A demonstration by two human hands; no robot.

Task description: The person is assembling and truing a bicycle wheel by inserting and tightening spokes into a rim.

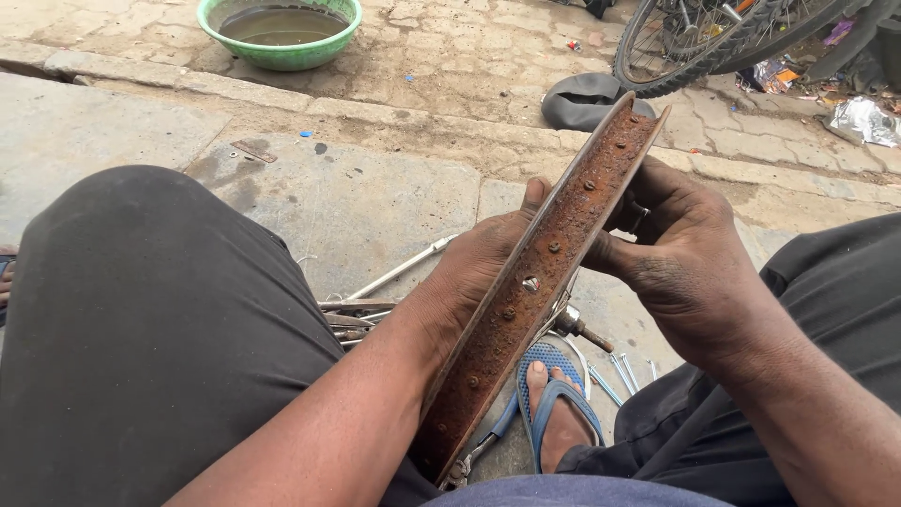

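A rusty bicycle wheel rim point(526, 300) runs diagonally between my knees, its inner channel with several spoke heads facing me. My left hand point(474, 268) grips the rim's left edge, thumb up at the top. My right hand point(680, 258) holds the rim's right side, fingers curled behind it. The wheel's hub axle point(577, 327) and some spokes show just below the rim.
A green basin point(282, 33) of murky water stands far left. A bicycle wheel point(713, 38) and a dark rubber piece point(582, 99) lie far right. Metal rods and tools point(375, 296) lie on the concrete. My foot in a blue sandal point(558, 404) rests below.
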